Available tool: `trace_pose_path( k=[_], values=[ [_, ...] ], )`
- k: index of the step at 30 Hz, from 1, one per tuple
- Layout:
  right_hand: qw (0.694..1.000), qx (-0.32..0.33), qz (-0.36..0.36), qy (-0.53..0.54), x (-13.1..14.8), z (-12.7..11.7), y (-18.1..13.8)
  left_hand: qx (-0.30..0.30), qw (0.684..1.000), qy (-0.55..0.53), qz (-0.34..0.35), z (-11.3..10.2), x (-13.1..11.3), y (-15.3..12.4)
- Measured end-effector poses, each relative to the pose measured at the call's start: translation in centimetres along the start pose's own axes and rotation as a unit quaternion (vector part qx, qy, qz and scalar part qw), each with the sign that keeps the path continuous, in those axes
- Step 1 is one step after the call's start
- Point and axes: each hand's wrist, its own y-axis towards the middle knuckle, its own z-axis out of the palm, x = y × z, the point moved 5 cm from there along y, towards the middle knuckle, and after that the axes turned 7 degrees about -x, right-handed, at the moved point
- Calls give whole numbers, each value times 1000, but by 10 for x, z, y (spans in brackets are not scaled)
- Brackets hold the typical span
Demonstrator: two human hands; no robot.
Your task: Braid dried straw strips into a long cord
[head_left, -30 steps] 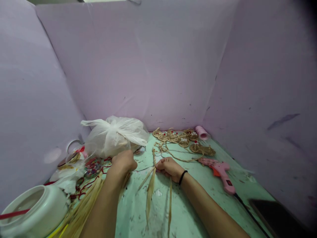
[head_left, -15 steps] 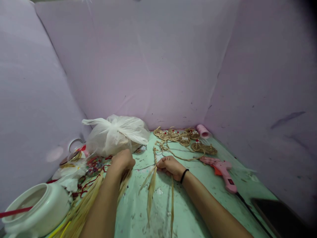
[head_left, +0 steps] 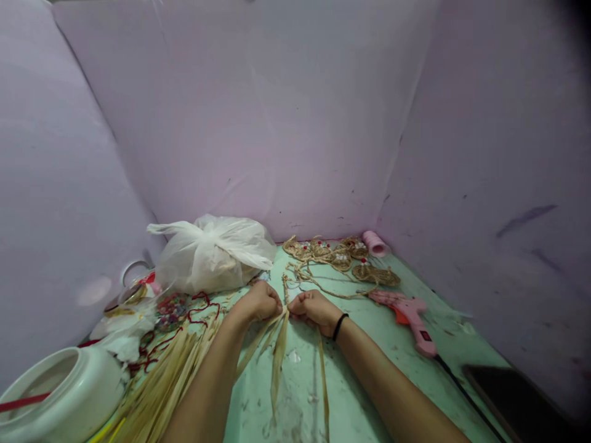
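A thin braid (head_left: 285,288) of dry straw-coloured fibre lies upright in view at the middle of the table, with loose strips (head_left: 279,360) fanning out below it. My left hand (head_left: 263,301) is closed at the braid's lower end, pinching a fibre strip that trails down under the wrist. On the other side my right hand (head_left: 314,309), with a black band at the wrist, pinches the braid's end. Another long strip (head_left: 323,387) hangs from beneath it. Left of my forearm lies a bundle of dry fibre strips (head_left: 161,381).
A white plastic bag (head_left: 210,252) stands at the back. Coiled braided pieces with beads (head_left: 341,258) lie right of it, near a pink thread spool (head_left: 375,244). At right are a pink glue gun (head_left: 410,314) and a dark flat object (head_left: 512,400). A white pot (head_left: 92,387) stands left.
My left hand has moved right from the fibre bundle to the braid, bringing a strip with it. My right hand keeps its pinch. The view has shifted slightly.
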Motion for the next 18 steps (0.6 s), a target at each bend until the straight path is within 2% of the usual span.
trace_pose_path(
  k=[7, 11, 14, 16, 18],
  values=[
    [1000, -3, 5, 0, -3, 0, 2, 33, 998, -57, -24, 6, 5, 2],
    [1000, 2, -2, 7, -5, 0, 5, 6, 997, -78, -27, 6, 1, 2],
    [1000, 6, -12, 8, -5, 1, 6, -9, 991, -97, -90, 6, 2, -1],
    [1000, 2, -16, 11, -4, 0, 5, 11, 982, -128, -139, 9, 4, -3],
    [1000, 1, -14, 19, -3, 0, 4, 40, 972, -175, -152, 13, 4, -3]
  ],
)
